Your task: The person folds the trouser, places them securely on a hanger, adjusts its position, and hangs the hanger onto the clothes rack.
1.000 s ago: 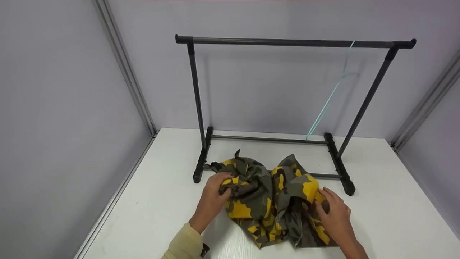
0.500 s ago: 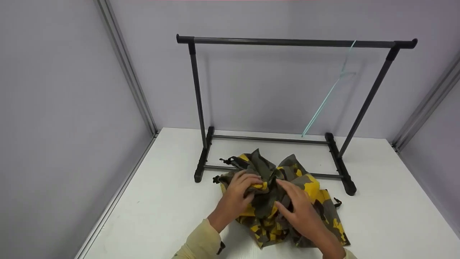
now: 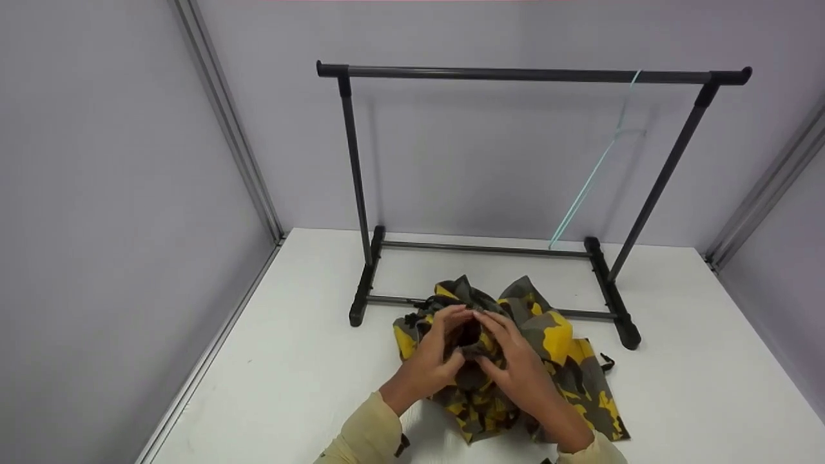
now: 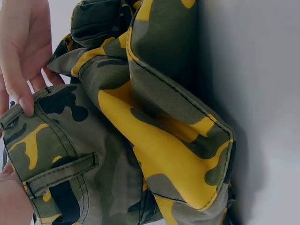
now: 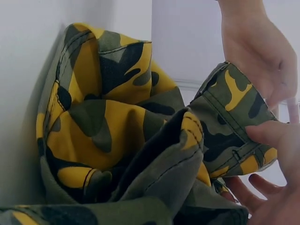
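Observation:
Camouflage trousers in grey-green, dark brown and yellow lie bunched on the white table. My left hand and right hand face each other at their stitched waistband, curled around a dark opening. The fingertips nearly meet at its far side, and the thumbs sit on the near side. A narrow belt loop crosses the band in the left wrist view. In the right wrist view, a thumb presses on the outside of the waistband with fingers behind it. Loose folds cover much of the garment.
Behind the trousers stands a black garment rack, its lower front bar partly covered by cloth. A thin teal hanger hangs near the right end of its top bar. Grey walls enclose the white table.
My right hand has left the right side of the trousers and come to the waistband beside my left hand. The left hand has shifted right, and the band now forms a rounded opening.

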### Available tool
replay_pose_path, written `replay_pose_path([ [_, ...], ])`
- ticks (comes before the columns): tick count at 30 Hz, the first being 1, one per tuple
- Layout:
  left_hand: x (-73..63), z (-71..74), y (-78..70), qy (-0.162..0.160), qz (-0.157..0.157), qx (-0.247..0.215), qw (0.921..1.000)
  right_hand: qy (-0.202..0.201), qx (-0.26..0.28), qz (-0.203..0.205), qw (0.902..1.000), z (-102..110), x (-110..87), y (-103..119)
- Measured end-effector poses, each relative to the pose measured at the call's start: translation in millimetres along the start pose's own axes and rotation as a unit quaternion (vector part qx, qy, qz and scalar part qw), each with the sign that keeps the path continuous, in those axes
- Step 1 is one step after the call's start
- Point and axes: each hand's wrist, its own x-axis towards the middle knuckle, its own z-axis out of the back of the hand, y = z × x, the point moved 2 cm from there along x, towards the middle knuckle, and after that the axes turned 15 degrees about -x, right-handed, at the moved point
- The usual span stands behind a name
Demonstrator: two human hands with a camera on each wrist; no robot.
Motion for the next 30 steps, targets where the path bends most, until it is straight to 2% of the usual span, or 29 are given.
replay_pose_path([
  [3, -2.3, 4.3, 1.2, -0.017, 0.01, 0.004, 0.9998, 0.003, -0.014, -0.01, 0.9998, -1, -0.2, -1],
  [6, -5.5, 9.5, 1.4, -0.025, 0.007, 0.048, 0.9985, -0.003, -0.042, -0.015, 0.999, -1, -2.0, -4],
  [8, -8.7, 13.4, 1.1, -0.028, -0.003, 0.099, 0.9947, -0.014, -0.059, -0.012, 0.9981, -2, -3.2, -7],
  [10, -13.3, 17.6, 0.2, -0.033, -0.013, 0.159, 0.9866, -0.027, -0.07, -0.013, 0.9971, -1, -4.7, -10],
  [12, -18.8, 21.9, -0.7, -0.041, -0.014, 0.217, 0.9752, -0.035, -0.071, -0.022, 0.9966, 0, -6.1, -13],
  [14, -24.5, 26.0, -1.5, -0.049, -0.001, 0.263, 0.9634, -0.036, -0.065, -0.038, 0.9965, 1, -7.5, -15],
  [16, -29.5, 29.9, -2.0, -0.054, 0.025, 0.288, 0.9558, -0.03, -0.058, -0.058, 0.9962, 2, -8.8, -17],
  [20, -35.8, 35.1, -0.8, -0.051, 0.074, 0.315, 0.9446, -0.02, -0.054, -0.083, 0.9949, 2, -9.0, -17],
  [25, -37.3, 36.6, 5.2, -0.028, 0.094, 0.343, 0.9343, -0.028, -0.067, -0.08, 0.9941, 0, -8.9, -14],
  [27, -38.5, 35.8, 8.5, -0.004, 0.115, 0.328, 0.9378, -0.032, -0.064, -0.084, 0.9939, 0, -9.1, -14],
  [30, -41.8, 32.1, 15.1, 0.06, 0.16, 0.283, 0.9438, -0.036, -0.057, -0.093, 0.9934, 0, -7.4, -13],
])
